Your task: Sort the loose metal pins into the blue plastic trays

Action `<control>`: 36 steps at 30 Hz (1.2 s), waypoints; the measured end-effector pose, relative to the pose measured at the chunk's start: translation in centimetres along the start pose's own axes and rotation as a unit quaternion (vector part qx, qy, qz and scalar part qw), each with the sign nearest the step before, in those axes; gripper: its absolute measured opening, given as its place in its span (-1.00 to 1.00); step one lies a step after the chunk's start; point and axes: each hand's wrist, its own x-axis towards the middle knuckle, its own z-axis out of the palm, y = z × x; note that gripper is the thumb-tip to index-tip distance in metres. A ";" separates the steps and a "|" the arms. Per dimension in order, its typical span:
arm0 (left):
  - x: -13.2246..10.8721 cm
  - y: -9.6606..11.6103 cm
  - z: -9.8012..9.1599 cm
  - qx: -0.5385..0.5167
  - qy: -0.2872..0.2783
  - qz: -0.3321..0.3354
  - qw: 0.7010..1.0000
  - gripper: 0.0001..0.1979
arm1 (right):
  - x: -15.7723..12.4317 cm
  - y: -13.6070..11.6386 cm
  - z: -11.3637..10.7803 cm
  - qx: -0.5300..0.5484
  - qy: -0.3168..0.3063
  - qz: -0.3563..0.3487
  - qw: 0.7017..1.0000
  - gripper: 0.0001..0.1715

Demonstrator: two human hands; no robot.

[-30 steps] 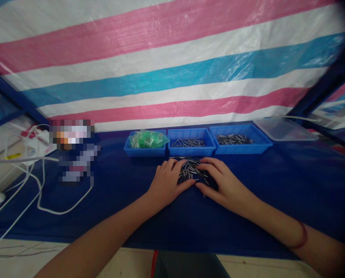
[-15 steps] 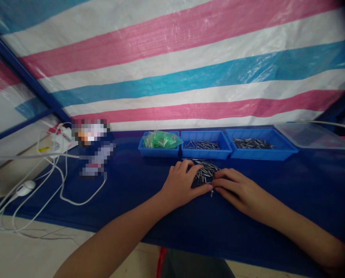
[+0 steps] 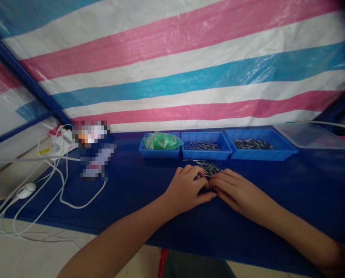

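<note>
A loose pile of slim metal fasteners (image 3: 209, 166), silver and dark, lies on the blue table; whether they are screws or rivets is too small to tell. At the left side of the pile, my left hand (image 3: 186, 188) curls its fingers in over some of them, its thumb stretched toward the other hand. From the right, my right hand (image 3: 233, 188) meets it, fingers pressed together at the near edge of the pile. The right fingertips touch or nearly touch the left thumb. What lies under the fingertips is hidden.
Behind the pile stand three blue bins: the left bin (image 3: 161, 153) with a green bag (image 3: 163, 141), the middle bin (image 3: 207, 155) and right bin (image 3: 263, 155) with metal pieces. A clear plastic sheet (image 3: 311, 137) is at right. White cables (image 3: 76, 206) and blurred items lie left.
My left fingers have curled further in, and both hands have drawn closer together over the pile. The single piece that lay near the thumb is out of sight.
</note>
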 end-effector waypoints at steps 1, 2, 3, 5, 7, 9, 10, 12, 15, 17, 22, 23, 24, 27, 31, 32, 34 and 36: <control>0.0 0.0 0.0 0.002 -0.002 0.002 1.000 -0.72 | 0.0 0.1 0.1 0.002 0.001 0.002 1.000 -0.80; 0.0 0.0 0.0 0.006 -0.002 0.005 1.000 -0.75 | 0.0 0.1 0.2 0.005 0.004 0.006 1.000 -0.80; 0.0 0.0 -0.1 0.012 -0.002 0.007 1.000 -0.77 | 0.0 0.2 0.3 0.010 0.007 0.011 1.000 -0.80; 0.1 0.1 -0.1 0.027 -0.004 0.011 1.000 -0.80 | 0.1 0.3 0.5 0.024 0.019 0.023 0.999 -0.80; 0.1 0.1 -0.2 0.044 -0.005 0.014 0.999 -0.79 | 0.2 0.3 0.6 0.037 0.033 0.033 0.998 -0.80; 0.2 0.1 -0.3 0.058 -0.006 0.014 0.998 -0.77 | 0.3 0.4 0.7 0.045 0.044 0.039 0.997 -0.80; 0.2 0.1 -0.3 0.062 -0.008 0.013 0.998 -0.76 | 0.3 0.4 0.8 0.048 0.048 0.043 0.997 -0.80; 0.2 0.1 -0.3 0.065 -0.014 0.008 0.998 -0.77 | 0.4 0.4 0.8 0.050 0.054 0.051 0.996 -0.78; 0.3 0.0 -0.2 0.065 -0.018 -0.014 0.998 -0.80 | 0.5 0.5 0.9 0.052 0.073 0.061 0.994 -0.76; 0.4 -0.1 -0.1 0.065 -0.013 -0.031 0.997 -0.79 | 0.6 0.5 0.8 0.055 0.087 0.070 0.992 -0.78; 0.5 -0.1 -0.1 0.019 0.023 -0.068 0.997 -0.79 | 0.8 0.4 0.5 0.106 0.116 0.103 0.982 -0.82; 0.5 -0.1 -0.2 0.002 0.032 -0.073 0.997 -0.79 | 0.9 0.4 0.4 0.133 0.128 0.115 0.976 -0.82; 0.6 0.0 -0.3 -0.016 0.040 -0.076 0.996 -0.79 | 1.1 0.3 0.2 0.162 0.142 0.130 0.968 -0.83; 1.1 -0.1 -0.5 -0.079 0.065 -0.085 0.991 -0.78 | 2.0 0.0 -0.6 0.239 0.180 0.166 0.940 -0.81; 2.1 -0.5 -0.6 -0.164 0.106 -0.118 0.974 -0.80 | 4.0 -0.2 -1.4 0.261 0.206 0.159 0.930 -0.79; 2.4 -0.7 -0.7 -0.185 0.115 -0.123 0.968 -0.80 | 4.5 -0.1 -1.6 0.258 0.212 0.159 0.929 -0.79; 3.0 -1.1 -0.7 -0.222 0.139 -0.127 0.957 -0.81 | 5.4 0.2 -1.7 0.254 0.228 0.163 0.926 -0.78; 3.7 -1.6 -0.7 -0.245 0.153 -0.116 0.950 -0.80 | 6.0 0.6 -1.8 0.254 0.246 0.168 0.920 -0.78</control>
